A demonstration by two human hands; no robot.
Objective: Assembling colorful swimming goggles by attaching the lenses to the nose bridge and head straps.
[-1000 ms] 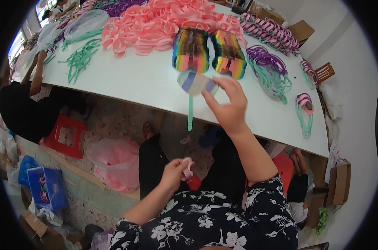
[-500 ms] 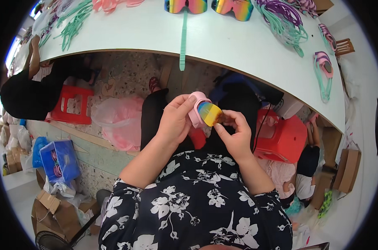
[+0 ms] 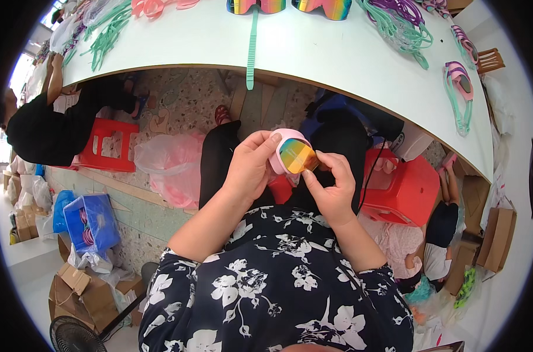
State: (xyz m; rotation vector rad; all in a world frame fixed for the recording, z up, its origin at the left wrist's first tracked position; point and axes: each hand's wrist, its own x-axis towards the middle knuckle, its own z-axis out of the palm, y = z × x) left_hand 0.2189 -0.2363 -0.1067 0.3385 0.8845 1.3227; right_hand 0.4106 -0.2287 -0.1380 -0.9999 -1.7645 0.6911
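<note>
Over my lap, my left hand (image 3: 250,165) is closed on a pink rubbery goggle frame (image 3: 275,162), thumb on its upper edge. A mirrored rainbow goggle lens (image 3: 297,154) lies against the frame, its left part inside the pink rim. My right hand (image 3: 332,183) pinches the lens's right end between thumb and fingers. That end is partly covered by the fingertips, and the far side of the frame is hidden.
Ahead curves a white table (image 3: 190,41) bearing mirrored goggles (image 3: 322,7), a green strap (image 3: 252,53) over its edge and bundled green straps (image 3: 404,35). A red stool (image 3: 404,188) stands at right, a pink-filled plastic bag (image 3: 169,164) at left. Another person (image 3: 43,132) sits far left.
The lens has turned to show more of its face and sits closer against the pink frame. My right fingers have shifted slightly along its end. The whole view has tilted a little.
</note>
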